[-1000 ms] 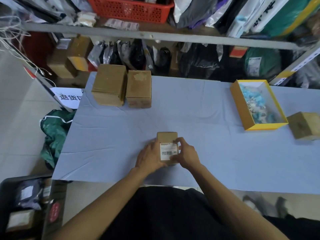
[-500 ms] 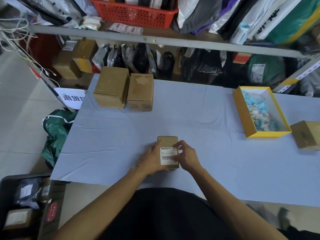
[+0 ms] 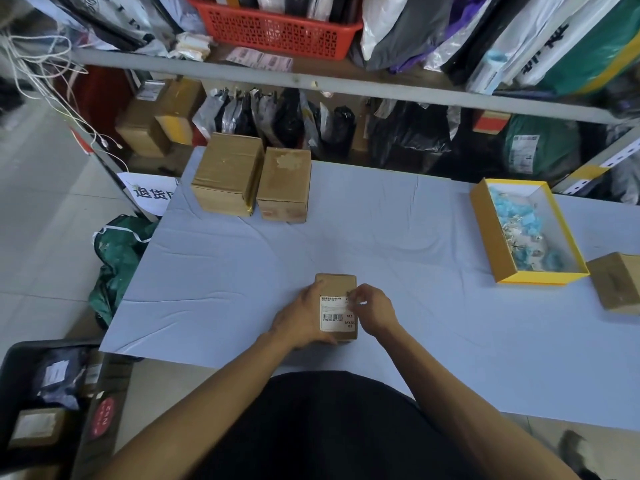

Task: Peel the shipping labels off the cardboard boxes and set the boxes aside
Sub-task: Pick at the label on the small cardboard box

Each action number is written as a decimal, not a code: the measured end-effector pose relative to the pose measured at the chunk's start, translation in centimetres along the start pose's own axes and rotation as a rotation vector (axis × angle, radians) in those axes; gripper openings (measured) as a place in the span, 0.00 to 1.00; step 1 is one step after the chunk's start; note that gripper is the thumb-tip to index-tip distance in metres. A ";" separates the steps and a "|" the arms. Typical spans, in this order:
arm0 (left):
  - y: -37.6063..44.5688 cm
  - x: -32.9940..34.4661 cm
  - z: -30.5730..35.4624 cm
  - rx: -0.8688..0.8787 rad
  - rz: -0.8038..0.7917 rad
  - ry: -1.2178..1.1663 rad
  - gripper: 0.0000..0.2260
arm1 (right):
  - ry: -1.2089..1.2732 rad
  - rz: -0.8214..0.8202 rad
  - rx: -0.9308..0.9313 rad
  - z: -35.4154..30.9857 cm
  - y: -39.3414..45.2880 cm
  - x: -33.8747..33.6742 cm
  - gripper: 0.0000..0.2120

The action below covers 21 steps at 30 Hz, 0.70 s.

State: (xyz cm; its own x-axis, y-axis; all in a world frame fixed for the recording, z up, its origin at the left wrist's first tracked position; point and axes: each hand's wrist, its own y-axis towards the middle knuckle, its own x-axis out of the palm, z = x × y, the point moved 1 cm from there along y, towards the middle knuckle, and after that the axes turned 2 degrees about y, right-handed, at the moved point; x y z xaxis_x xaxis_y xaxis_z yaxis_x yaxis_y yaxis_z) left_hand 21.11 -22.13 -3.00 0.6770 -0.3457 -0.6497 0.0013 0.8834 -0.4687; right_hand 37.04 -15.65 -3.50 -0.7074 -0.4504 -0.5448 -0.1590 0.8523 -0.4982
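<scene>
A small cardboard box (image 3: 335,283) lies near the front of the blue table (image 3: 398,258), with a white shipping label (image 3: 335,313) on its top face. My left hand (image 3: 299,318) grips the box along its left side. My right hand (image 3: 372,308) pinches the label's upper right corner, which looks slightly lifted. Two larger cardboard boxes, one (image 3: 227,174) beside the other (image 3: 284,185), stand at the table's far left without labels on top. Another box (image 3: 620,280) sits at the right edge.
A yellow tray (image 3: 490,233) holding crumpled blue and white scraps lies at the right. Shelving (image 3: 311,79) with parcels and a red basket (image 3: 277,26) runs behind the table. A green bag (image 3: 117,258) and a black bin (image 3: 20,362) are on the floor at left.
The view has shifted slightly. My right hand's fingers have closed on the label's upper right corner and begun lifting it; the left hand keeps its hold on the box.
</scene>
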 end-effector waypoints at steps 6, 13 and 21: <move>0.0 0.4 0.0 -0.032 0.002 -0.006 0.58 | -0.074 0.146 -0.030 0.1 -0.6 0.5 0.07; -0.3 0.8 -0.5 -0.014 0.006 -0.052 0.57 | -0.253 0.247 -0.032 -0.3 -0.5 1.2 0.11; -0.4 0.5 -0.4 -0.012 -0.002 -0.008 0.56 | -0.128 0.148 -0.009 -0.2 0.2 1.0 0.10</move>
State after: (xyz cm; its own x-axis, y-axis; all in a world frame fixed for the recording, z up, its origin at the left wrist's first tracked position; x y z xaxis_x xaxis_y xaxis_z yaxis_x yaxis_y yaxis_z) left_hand 21.15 -22.77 -3.43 0.6832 -0.3450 -0.6436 -0.0060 0.8787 -0.4774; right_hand 36.14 -15.88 -3.99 -0.6306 -0.3490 -0.6932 -0.0662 0.9141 -0.4001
